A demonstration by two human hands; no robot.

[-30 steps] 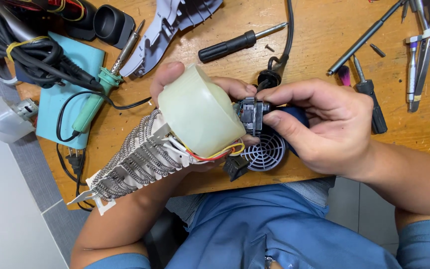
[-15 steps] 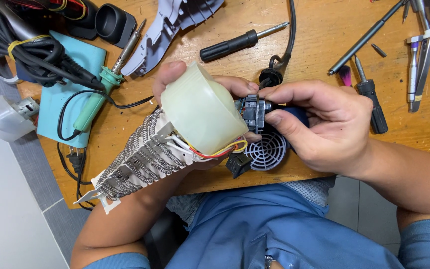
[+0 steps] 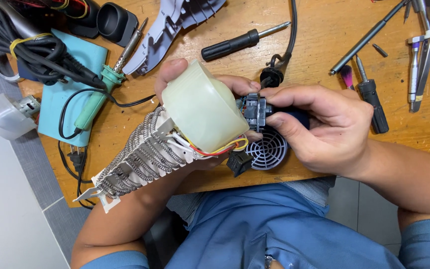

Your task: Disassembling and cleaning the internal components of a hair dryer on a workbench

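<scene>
Left hand (image 3: 195, 74) grip wrapped round pale fan housing (image 3: 202, 112) w/ heater coil (image 3: 135, 154) (long axis toward lower left), above desk (image 3: 324, 45); right hand (image 3: 319, 127) fingers pinched on black switch block (image 3: 256, 110).

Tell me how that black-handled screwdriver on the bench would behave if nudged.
The black-handled screwdriver looks stiff, with a round handle, so it would probably roll on the flat wooden bench. The black cord lying beside its tip might stop it.
</scene>
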